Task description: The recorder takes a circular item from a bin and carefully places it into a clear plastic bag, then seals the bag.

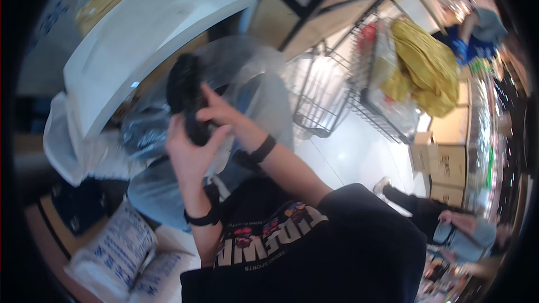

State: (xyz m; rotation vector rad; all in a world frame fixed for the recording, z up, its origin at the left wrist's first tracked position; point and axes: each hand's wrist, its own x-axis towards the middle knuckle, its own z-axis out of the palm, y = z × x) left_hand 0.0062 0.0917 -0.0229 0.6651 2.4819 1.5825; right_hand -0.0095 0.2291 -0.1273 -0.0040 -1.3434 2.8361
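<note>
A black elongated object (185,80), blurred and possibly a shoe, is held upright over my lap. My left hand (189,147) grips its near end, thumb on the right and fingers on the left. Against its right side rests my right hand (221,113), with a finger pointing up along it. A clear plastic bag (244,57) lies loosely behind and to the right of the object. Dark items wrapped in clear plastic (147,128) lie left of it. Both my wrists wear black bands.
A white tabletop (139,29) curves ahead on the left. To the right stand wire carts (324,97), one holding a yellow plastic bag (425,63). Cardboard boxes (450,164) are stacked farther right, near a person (459,231). White printed sacks (118,248) lie lower left.
</note>
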